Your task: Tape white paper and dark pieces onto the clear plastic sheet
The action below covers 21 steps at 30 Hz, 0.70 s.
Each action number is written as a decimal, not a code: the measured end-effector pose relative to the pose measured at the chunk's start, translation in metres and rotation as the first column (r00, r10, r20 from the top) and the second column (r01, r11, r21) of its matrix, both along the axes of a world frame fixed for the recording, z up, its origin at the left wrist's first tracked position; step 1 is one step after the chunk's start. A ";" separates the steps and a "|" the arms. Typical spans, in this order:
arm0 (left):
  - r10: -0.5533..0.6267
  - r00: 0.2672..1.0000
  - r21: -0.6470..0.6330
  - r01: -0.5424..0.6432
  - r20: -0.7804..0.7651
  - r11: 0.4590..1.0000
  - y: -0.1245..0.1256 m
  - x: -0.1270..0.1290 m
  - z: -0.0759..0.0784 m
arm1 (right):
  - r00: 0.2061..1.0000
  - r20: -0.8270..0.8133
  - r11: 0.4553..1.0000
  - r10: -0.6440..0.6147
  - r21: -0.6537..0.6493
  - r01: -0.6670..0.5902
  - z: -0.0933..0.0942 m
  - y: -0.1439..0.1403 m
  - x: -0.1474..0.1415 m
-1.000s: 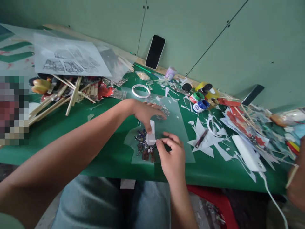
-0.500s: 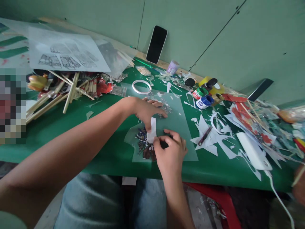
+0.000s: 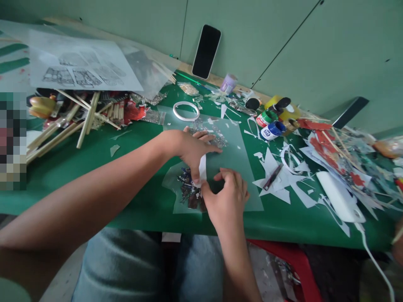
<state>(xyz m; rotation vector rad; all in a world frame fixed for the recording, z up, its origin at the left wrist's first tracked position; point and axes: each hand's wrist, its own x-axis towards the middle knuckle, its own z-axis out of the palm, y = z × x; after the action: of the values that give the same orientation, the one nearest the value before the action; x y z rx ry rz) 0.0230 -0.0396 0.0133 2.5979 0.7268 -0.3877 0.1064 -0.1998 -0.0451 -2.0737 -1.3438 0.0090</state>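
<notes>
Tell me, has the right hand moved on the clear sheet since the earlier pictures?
Yes. The right hand has crept up the clear sheet toward the left hand, closing over the white strip.

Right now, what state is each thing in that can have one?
left hand: flat on the clear sheet, thumb pinching the white strip
right hand: fingers curled at the strip's lower end
white strip: curled up off the sheet
clear sheet: lying flat
phone: screen dark, leaning on the wall
blue paint pot: capped
green paint pot: capped
</notes>
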 end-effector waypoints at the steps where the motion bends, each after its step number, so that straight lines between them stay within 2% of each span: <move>1: 0.006 1.000 -0.001 -0.006 0.002 1.000 -0.001 0.000 0.000 | 1.000 -0.012 1.000 0.005 0.000 -0.005 0.001 0.000 0.001; 7: -0.018 0.998 0.010 0.018 -0.054 1.000 -0.002 0.000 0.003 | 0.999 0.023 0.998 0.034 -0.057 -0.033 0.002 0.001 0.005; 12: -0.024 1.000 -0.021 0.024 -0.001 0.999 0.003 -0.004 0.007 | 0.999 -0.025 0.997 0.046 -0.054 -0.048 0.002 0.001 0.010; 16: -0.070 0.998 0.008 0.070 0.003 0.997 0.005 -0.007 0.007 | 0.994 0.027 0.995 0.102 -0.026 -0.101 0.004 0.003 0.011; 21: -0.065 0.990 0.002 0.066 0.129 0.998 0.011 -0.008 0.001 | 0.979 0.083 0.978 0.185 -0.109 -0.175 0.012 0.019 0.017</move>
<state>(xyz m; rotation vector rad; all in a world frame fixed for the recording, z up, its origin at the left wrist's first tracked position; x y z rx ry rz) 0.0147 -0.0291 0.0142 2.6217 0.5981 -0.2374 0.1232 -0.1806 -0.0331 -2.0499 -1.6153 0.0607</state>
